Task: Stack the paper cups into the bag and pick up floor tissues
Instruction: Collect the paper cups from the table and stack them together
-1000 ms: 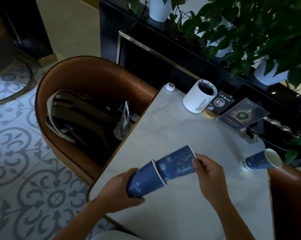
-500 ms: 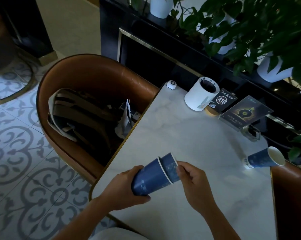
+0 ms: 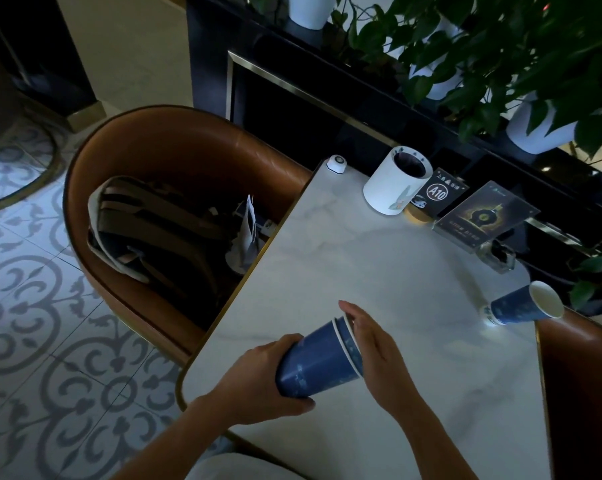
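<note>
White cylindrical holder [image 3: 395, 186], A10 sign [image 3: 438, 192], framed card [image 3: 483, 216]: table's [image 3: 361, 265] far edge. Button [image 3: 337, 163]: far-left corner.

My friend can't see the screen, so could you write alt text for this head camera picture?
Seen from above, a person's left hand grips two nested blue paper cups over a white marble table, while the flat right hand presses against their open end. A third blue cup lies on its side at the table's right edge.
</note>
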